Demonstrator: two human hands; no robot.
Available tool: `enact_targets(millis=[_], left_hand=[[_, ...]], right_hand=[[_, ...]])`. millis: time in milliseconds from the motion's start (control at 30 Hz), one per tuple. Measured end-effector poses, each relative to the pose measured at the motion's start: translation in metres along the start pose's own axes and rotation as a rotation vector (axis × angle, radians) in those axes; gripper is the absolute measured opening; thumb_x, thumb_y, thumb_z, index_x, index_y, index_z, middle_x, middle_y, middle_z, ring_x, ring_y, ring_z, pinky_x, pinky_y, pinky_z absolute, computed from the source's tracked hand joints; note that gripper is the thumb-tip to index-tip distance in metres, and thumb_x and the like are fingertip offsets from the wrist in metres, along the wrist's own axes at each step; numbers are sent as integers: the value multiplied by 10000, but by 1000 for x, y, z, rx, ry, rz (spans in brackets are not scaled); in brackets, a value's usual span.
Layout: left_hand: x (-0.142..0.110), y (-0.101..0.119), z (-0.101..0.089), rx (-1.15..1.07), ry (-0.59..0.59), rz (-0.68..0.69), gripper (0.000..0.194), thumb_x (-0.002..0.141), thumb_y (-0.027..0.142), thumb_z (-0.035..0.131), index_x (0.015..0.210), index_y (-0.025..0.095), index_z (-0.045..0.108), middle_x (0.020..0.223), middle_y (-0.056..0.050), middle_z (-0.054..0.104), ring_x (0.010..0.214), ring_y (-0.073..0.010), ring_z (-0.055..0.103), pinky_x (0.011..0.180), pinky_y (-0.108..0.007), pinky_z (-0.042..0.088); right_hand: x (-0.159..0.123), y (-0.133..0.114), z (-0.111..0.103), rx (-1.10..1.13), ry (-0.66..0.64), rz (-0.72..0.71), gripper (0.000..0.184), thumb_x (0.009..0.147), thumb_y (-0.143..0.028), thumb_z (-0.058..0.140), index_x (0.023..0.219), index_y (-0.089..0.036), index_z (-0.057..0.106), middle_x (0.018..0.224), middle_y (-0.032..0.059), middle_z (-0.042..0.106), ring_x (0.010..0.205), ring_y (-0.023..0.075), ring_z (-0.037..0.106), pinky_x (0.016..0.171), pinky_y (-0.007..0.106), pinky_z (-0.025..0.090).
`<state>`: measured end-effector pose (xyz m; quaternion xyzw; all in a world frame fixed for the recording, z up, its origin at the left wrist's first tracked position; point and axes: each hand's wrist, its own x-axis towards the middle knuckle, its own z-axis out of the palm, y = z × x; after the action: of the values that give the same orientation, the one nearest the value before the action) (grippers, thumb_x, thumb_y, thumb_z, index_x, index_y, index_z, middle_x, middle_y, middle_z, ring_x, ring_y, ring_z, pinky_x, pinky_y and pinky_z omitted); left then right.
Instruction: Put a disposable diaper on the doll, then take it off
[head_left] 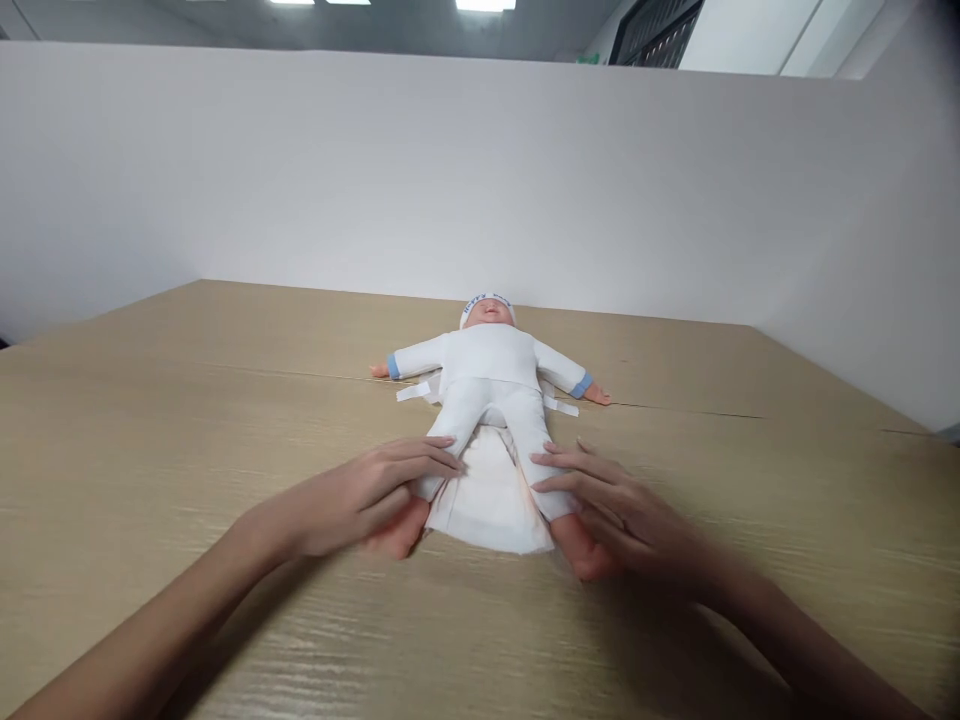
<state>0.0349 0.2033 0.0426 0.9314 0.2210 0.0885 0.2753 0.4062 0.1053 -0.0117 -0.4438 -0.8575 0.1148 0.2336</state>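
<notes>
the doll (493, 355) lay face up, lengthwise on the tabletop (225, 440), head (489, 311) away, feet (410, 528) nearest; the left hand (382, 490) and right hand (634, 510) angled inward, fingers (427, 462) draped over its legs (527, 415), their grip unclear.

I have the doll (491, 352) lying on its back on the counter (225, 450), head (491, 313) toward the partition (337, 170) behind, feet (405, 528) toward me. The diaper (491, 500) runs beneath its hips, the near end spread between the legs (529, 412), a fastening tab (412, 392) sticking out beyond each side. The left hand (390, 485) rests on the leg at left, the right hand (622, 505) on the other. A side panel (885, 250) stands along the counter's right.
</notes>
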Motion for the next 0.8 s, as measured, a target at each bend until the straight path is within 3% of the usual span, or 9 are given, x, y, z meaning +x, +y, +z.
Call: enact_targets(millis=[67,133,200,267,333,400,500,633,800], left_hand=[[3,9,8,26,44,-28,499,1040,451,654,1513,311,581,1570,-72,616,1584,-328,452,1262,-511,487],[8,16,20,94,101,-40,670,898,573,810,1446,260,586,1521,-114,619,1514,-381,474,1208,-547,511],[13,19,32,170,155,-55,570,888,460,831,1356,232,600,1459,-128,634,1417,-379,509,1157,-556,520],[17,20,38,217,198,-75,319,951,280,715,1253,226,626,1361,-114,673,1327,-350,535,1120,-541,513],[20,19,37,202,229,-106,165,989,222,614,1150,228,654,1255,-94,707,1242,-328,550,1075,-516,509],[25,16,29,126,270,-150,139,1026,261,554,1092,230,672,1160,-76,729,1151,-308,568,1019,-485,509],[44,6,5,-57,395,-188,198,1020,344,549,1101,229,688,1142,-60,733,1105,-280,607,1001,-442,499],[93,-23,-31,-308,523,-233,287,979,475,612,1010,203,695,1039,-32,719,1033,-240,627,983,-366,476],[150,-72,-44,-764,534,-394,421,844,543,764,1048,184,678,994,-32,729,1022,-223,642,874,-291,478]], right_hand=[[1,-13,7,-99,8,14,357,1081,-416,582,1401,-285,669,1611,93,581,1554,311,503,1368,641,270],[3,-24,19,-213,69,-1,499,999,-493,699,1434,-254,640,1595,129,581,1551,356,491,1356,671,279],[6,-31,31,-304,140,-20,578,966,-398,705,1501,-209,598,1548,157,609,1538,378,491,1332,665,330],[10,-36,37,-343,179,-9,580,960,-238,612,1535,-175,575,1479,162,653,1498,368,525,1293,628,395],[19,-38,33,-322,172,55,514,992,-165,509,1494,-189,614,1388,147,700,1383,341,609,1191,567,494],[32,-35,21,-248,170,152,379,1063,-209,440,1333,-220,706,1190,123,753,1138,307,692,986,476,571],[64,-20,-2,-47,248,257,317,1098,-344,436,1018,-227,719,921,74,723,856,251,651,778,370,512],[121,17,-19,247,456,334,343,1035,-491,514,911,-210,667,1038,89,711,1008,268,627,972,400,480],[173,54,-12,423,452,483,427,1005,-562,528,877,-189,692,906,73,740,945,268,638,941,431,527]])
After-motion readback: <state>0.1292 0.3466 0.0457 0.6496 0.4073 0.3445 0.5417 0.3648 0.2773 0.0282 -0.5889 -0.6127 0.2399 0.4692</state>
